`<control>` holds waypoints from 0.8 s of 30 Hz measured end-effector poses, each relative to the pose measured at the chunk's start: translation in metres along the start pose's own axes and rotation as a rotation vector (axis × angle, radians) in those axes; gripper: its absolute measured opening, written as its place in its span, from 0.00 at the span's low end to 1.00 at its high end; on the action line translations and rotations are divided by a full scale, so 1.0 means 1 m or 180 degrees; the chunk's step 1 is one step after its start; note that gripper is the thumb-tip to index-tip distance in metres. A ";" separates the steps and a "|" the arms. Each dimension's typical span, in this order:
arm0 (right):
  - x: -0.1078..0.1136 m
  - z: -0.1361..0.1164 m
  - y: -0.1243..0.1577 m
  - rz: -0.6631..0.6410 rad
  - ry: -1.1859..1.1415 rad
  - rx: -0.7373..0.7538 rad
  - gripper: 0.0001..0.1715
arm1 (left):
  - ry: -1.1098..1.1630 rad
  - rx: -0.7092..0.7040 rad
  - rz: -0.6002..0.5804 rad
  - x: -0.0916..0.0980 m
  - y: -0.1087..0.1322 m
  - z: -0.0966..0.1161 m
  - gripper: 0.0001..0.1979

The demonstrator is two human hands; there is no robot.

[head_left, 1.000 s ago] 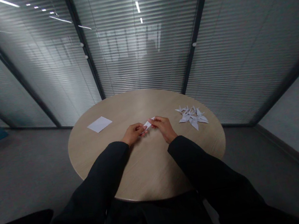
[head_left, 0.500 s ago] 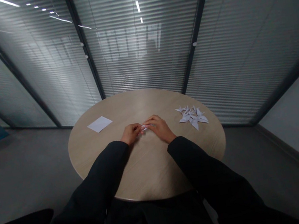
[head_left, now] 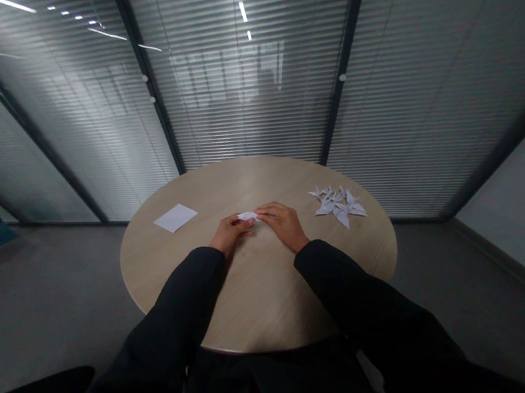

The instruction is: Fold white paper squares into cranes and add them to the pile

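1. Head view: the folded white paper (head_left: 247, 216) was held between the left hand (head_left: 229, 235) and the right hand (head_left: 286, 225), over the round table (head_left: 268, 283); contact with the tabletop could not be determined.
2. Its long axis was aligned roughly left to right, from hand to hand. Neither hand was nearer; the paper was touched by both.
3. The left end was pinched by the left thumb and fingers; the right end was gripped by the right fingertips.
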State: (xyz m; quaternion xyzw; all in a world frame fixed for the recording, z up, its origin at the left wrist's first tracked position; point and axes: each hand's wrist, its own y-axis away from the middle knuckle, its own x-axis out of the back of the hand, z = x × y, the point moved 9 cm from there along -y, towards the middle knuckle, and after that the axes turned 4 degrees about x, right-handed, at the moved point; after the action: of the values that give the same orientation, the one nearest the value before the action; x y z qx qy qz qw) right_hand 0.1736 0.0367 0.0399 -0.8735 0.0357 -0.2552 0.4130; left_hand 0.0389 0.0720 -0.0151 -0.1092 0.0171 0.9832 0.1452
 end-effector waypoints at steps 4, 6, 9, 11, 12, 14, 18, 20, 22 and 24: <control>-0.001 0.003 0.002 0.0033 0.0148 0.0018 0.11 | 0.0494 0.0176 -0.0120 -0.007 0.002 -0.004 0.12; -0.001 0.002 0.002 0.0039 0.0192 0.0048 0.10 | 0.0587 0.0242 -0.0121 -0.009 0.002 -0.006 0.09; 0.001 -0.003 0.001 0.0084 0.0185 0.0131 0.09 | 0.0660 0.0279 -0.0118 -0.011 0.002 -0.007 0.06; 0.002 -0.007 0.000 0.0098 0.0141 0.0182 0.08 | 0.0706 0.0290 -0.0070 -0.010 0.001 -0.009 0.03; 0.002 -0.009 -0.001 0.0104 0.0122 0.0199 0.08 | 0.0726 0.0301 -0.0037 -0.009 0.001 -0.010 0.02; 0.002 -0.011 -0.001 0.0111 0.0119 0.0209 0.07 | 0.0751 0.0328 0.0005 -0.008 0.000 -0.012 0.02; 0.001 -0.014 -0.002 0.0136 0.0160 0.0331 0.06 | 0.0768 0.0301 -0.0008 -0.008 -0.002 -0.013 0.02; 0.002 -0.016 -0.002 0.0166 0.0169 0.0449 0.05 | 0.0789 0.0294 0.0001 -0.008 -0.002 -0.012 0.03; 0.003 -0.017 -0.002 0.0186 0.0190 0.0493 0.05 | 0.0812 0.0316 0.0002 -0.007 -0.001 -0.012 0.03; 0.003 -0.017 -0.002 0.0188 0.0185 0.0477 0.05 | 0.0805 0.0352 -0.0026 -0.008 0.000 -0.010 0.02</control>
State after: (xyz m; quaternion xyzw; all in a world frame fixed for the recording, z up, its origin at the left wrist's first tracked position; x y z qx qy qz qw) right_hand 0.1680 0.0250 0.0518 -0.8309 0.0542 -0.2701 0.4834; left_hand 0.0489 0.0692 -0.0234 -0.2243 0.0891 0.9585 0.1517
